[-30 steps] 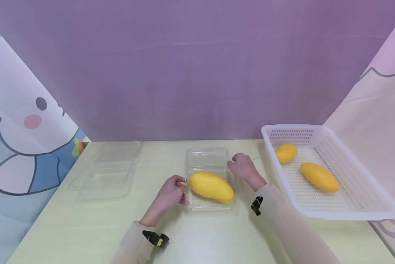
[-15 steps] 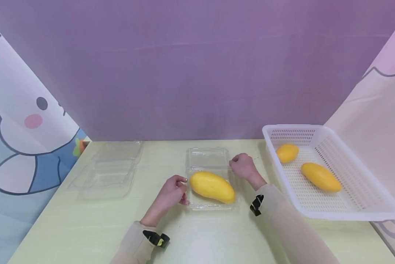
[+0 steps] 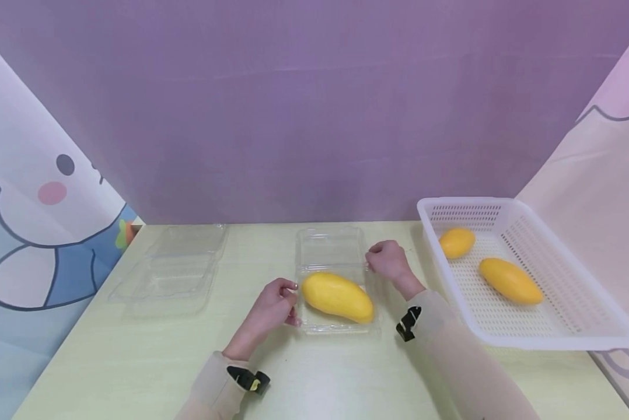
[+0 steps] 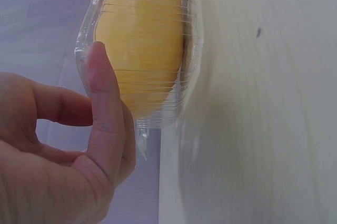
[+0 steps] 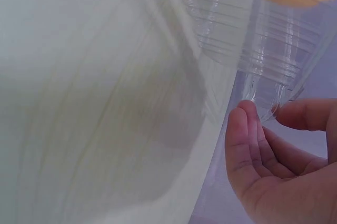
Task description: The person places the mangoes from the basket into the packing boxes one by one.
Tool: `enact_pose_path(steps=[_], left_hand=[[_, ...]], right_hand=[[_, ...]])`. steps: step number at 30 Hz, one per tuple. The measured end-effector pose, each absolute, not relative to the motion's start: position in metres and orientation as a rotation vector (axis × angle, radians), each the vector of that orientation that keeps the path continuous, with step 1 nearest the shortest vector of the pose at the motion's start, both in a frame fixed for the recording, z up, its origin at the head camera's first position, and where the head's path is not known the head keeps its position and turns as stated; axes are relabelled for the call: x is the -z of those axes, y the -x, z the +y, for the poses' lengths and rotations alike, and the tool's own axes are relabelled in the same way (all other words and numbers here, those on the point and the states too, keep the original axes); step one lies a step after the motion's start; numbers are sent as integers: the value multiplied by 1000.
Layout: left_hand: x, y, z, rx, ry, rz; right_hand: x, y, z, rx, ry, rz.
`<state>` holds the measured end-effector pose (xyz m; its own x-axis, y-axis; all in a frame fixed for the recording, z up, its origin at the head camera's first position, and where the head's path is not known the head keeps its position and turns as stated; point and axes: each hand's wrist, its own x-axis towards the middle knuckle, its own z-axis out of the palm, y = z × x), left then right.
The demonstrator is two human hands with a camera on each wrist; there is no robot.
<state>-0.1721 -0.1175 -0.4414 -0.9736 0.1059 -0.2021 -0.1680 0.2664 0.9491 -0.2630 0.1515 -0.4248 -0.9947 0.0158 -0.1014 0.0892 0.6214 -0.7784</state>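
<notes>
A large yellow mango [image 3: 338, 297] lies in the base of a clear plastic clamshell box [image 3: 341, 329] in the middle of the table. The box's hinged lid [image 3: 329, 248] stands folded back on the far side. My left hand [image 3: 271, 306] rests at the left side of the box, thumb and a finger apart along its wall. In the left wrist view a straight finger [image 4: 105, 98] touches the clear side. At the right edge near the hinge, my right hand [image 3: 389, 262] pinches the lid's plastic edge between thumb [image 5: 238, 129] and index finger.
A white perforated basket [image 3: 566, 265] at the right holds two smaller mangoes [image 3: 510, 281]. On the left of the table lie more clear, unfolded clamshell boxes [image 3: 173, 274]. A purple backdrop [image 3: 314, 116] rises behind the table's far edge.
The lid's far edge has risen slightly, along with my right hand, which has also shifted a little to the right. My left hand and the mango have stayed in place.
</notes>
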Motion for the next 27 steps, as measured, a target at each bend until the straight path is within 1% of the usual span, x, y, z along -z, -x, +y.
enact_pose_path(steps=[17,27], left_hand=[[440,170,-118,-1798,50,2289],[439,170,-117,-1803,50,2293]], right_hand=[[417,264,151,1587,-186,2619],[409,264,150,1691,-167,2576]])
